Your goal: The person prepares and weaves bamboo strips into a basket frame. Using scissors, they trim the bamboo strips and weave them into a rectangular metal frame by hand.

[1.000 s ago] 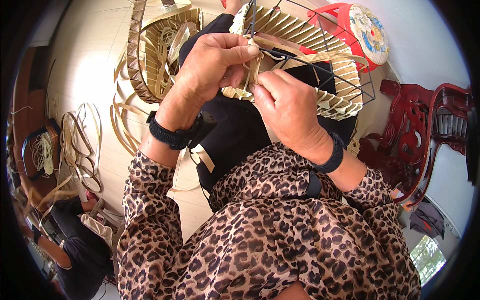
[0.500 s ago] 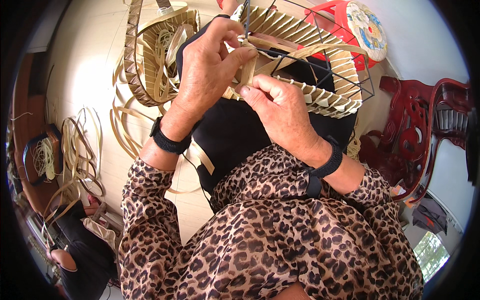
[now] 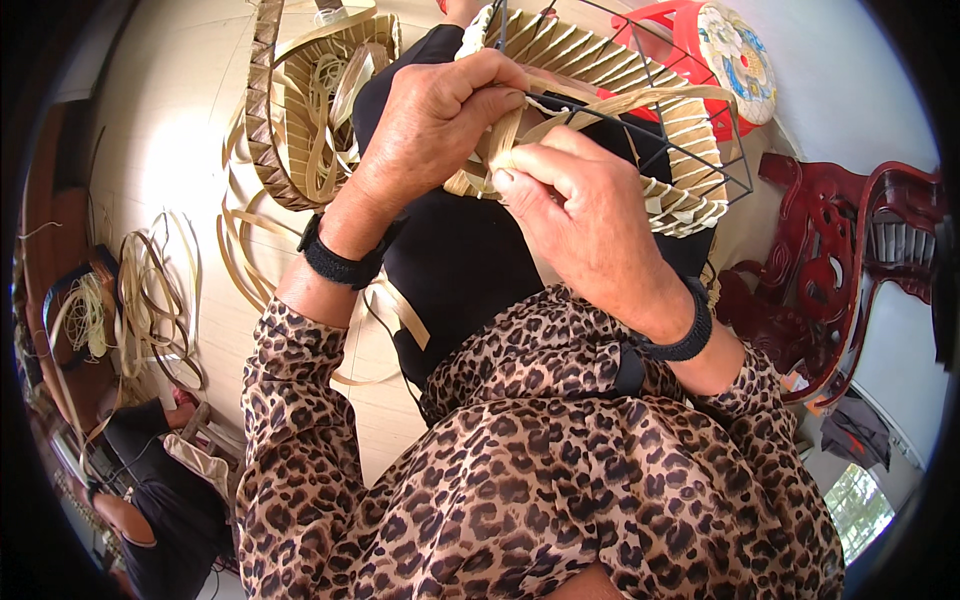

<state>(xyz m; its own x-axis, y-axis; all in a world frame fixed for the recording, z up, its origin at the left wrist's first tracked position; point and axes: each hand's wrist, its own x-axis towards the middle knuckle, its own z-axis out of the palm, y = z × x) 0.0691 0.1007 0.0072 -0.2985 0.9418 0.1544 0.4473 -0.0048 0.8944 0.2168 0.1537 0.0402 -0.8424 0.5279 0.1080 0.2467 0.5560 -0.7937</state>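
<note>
A basket (image 3: 685,150) with a dark wire frame and pale strip wrapping rests on my lap. A flat tan strip (image 3: 655,97) arches across it and runs back toward my hands. My left hand (image 3: 430,125) is closed, thumb against bent fingers, pinching the strip at the wire frame on the basket's near left side. Just below and to the right, my right hand (image 3: 590,220) pinches the strip's folded part between thumb and forefinger. The fingers partly cover where strip and wire meet.
Left of my lap stands another woven basket (image 3: 262,120) holding loose strips. More strips (image 3: 155,300) lie coiled on the floor. A red stool with a floral seat (image 3: 738,65) and a carved dark-red wooden chair (image 3: 825,270) stand right. Another person (image 3: 170,510) sits at lower left.
My right hand has shifted slightly up and right, its fingers folding over the strip. My left hand has moved a little right and closed more tightly.
</note>
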